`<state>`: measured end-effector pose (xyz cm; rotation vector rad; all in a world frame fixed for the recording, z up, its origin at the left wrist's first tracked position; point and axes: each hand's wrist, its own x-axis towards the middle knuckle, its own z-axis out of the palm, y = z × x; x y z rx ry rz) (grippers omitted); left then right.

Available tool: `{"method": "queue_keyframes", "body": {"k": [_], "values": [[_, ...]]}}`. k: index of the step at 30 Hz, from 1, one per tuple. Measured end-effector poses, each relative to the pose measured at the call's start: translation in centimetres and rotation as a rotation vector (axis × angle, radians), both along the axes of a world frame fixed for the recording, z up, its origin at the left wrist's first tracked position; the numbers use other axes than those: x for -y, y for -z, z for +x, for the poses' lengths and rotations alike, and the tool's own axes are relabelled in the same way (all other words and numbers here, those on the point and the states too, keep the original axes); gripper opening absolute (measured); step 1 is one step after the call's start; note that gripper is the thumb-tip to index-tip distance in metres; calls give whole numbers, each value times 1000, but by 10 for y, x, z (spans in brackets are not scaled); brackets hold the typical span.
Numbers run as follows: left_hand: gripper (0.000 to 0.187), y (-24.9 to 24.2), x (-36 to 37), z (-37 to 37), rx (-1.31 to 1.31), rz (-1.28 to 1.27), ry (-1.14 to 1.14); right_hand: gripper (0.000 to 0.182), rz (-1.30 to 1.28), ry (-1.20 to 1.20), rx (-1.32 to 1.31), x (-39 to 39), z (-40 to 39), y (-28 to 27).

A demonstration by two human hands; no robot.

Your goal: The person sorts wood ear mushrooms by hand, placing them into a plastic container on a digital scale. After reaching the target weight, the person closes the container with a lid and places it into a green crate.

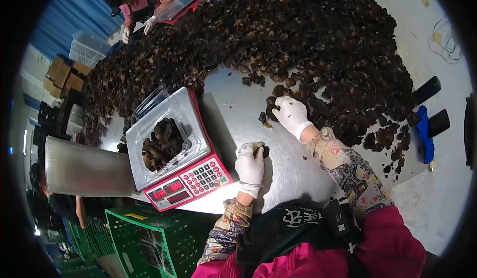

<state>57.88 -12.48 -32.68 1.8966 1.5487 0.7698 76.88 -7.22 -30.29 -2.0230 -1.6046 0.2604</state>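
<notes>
My left hand (250, 165), in a white glove, is closed around a small dark mushroom piece (266, 151) just right of the scale. Farther up and to the right, my gloved right hand (290, 113) has its fingers curled on dark mushroom pieces (272, 110) at the edge of the big pile (318, 39). A red and silver scale (198, 151) with lit red digits stands left of my left hand. On it rests an open clear plastic box (185, 124) holding a clump of dark mushrooms (163, 144).
Stacked clear boxes (87, 169) lie left of the scale. Green crates (144, 238) stand below. Across the pile a co-worker (141, 2) in white gloves is beside another scale (184, 10). Two phones (427, 90) and a blue item (425, 134) lie at the right edge.
</notes>
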Motion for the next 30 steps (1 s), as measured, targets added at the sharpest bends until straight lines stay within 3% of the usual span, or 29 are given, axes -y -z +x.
{"method": "queue_keyframes", "body": {"k": [1,2,4,6,9,10,13,14,16,17,18,20,21,22,24,26,27,28,30], "values": [[11,0,-1,-2,5,86,45,25,-68,-46,-52,-4,3,0],[11,1,-3,-2,5,86,53,19,32,-62,-249,-1,9,-8],[6,5,-3,-2,745,-214,-45,22,-16,-183,-731,22,30,-38],[11,-9,-8,2,1180,-525,-94,24,-134,-102,-1320,49,58,-54],[17,-5,-29,15,1237,-463,-161,30,28,-190,-1598,82,87,-56],[20,-12,-34,20,1059,-344,-139,30,61,-109,-1620,89,90,-60],[32,-41,-47,46,391,-214,-151,30,-78,35,-1292,89,109,-64],[32,-29,-53,48,393,-211,-145,31,-93,47,-1085,84,108,-61],[22,6,-72,46,45,51,-74,40,95,-72,-419,78,103,-31],[13,6,-73,45,159,131,-72,45,-60,32,-214,75,95,-34],[13,8,-74,42,156,133,-68,41,-30,2,62,74,94,-25],[10,2,-76,37,435,100,-65,32,-136,1,62,73,97,-24],[10,-2,-74,31,754,-296,-94,29,-61,37,16,73,102,-21],[11,-22,-65,32,967,-475,-163,26,14,73,-29,75,109,-17],[8,-22,-60,29,1057,-505,-82,22,107,62,-317,82,121,-22],[5,-30,-53,42,1007,-440,87,20,50,223,-556,89,125,-32],[18,-37,-47,50,922,-471,83,22,88,222,-586,90,135,-18],[22,-26,-48,61,920,-423,126,22,89,228,-584,92,135,-19],[26,-10,-48,87,674,-234,185,29,197,17,-400,95,128,-23]]}}
